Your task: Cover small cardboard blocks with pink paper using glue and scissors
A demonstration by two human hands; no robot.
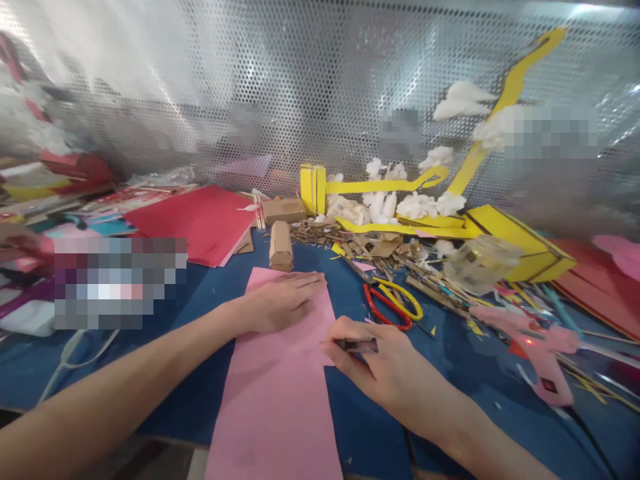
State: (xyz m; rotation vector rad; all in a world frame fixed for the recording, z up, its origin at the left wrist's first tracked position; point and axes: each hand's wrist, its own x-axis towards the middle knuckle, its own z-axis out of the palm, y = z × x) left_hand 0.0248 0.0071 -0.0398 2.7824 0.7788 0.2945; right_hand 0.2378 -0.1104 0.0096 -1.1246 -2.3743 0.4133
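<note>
A long sheet of pink paper [280, 400] lies in front of me, its near end reaching the front edge of the table. My left hand [285, 300] rests flat on its upper part, fingers stretched out together. At the sheet's right edge, my right hand [370, 353] is closed around a slim dark pen-like tool [357, 345]. The tool's tip is mostly hidden by my fingers, so its exact kind does not show. Just beyond the paper stands a small brown cardboard box [281, 247] with angled corners.
Scissors [393, 303] with red and yellow handles lie right of the paper, beside cardboard scraps [385, 247]. A pink glue gun [530, 347] and a clear jar [483, 263] are farther right. Red sheets [200, 220] lie at left, near another person's hand [23, 243]. Yellow paper constructions [520, 243] stand behind.
</note>
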